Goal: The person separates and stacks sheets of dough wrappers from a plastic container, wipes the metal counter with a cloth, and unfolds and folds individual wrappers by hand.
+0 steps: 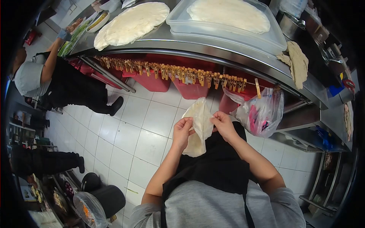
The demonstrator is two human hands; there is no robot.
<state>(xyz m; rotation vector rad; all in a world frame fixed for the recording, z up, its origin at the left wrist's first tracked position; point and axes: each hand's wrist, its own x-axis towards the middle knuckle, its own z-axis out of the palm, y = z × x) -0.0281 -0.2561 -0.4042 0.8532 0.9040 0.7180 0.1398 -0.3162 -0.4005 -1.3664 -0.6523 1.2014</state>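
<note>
The person's left hand (183,133) and right hand (223,124) each pinch the thin dough (200,121) between thumb and fingers, so it hangs between them before the apron (213,163). Ahead of the grip, on the counter (182,41), a clear tub (228,38) holds a pale round (230,16), and under the counter stand red bins (152,81), their contents hidden. Beyond the right hand hangs a clear bag (272,110) with something pink inside; well left of the grip, a black bin (110,201) shows orange bits (86,211) through clear plastic.
</note>
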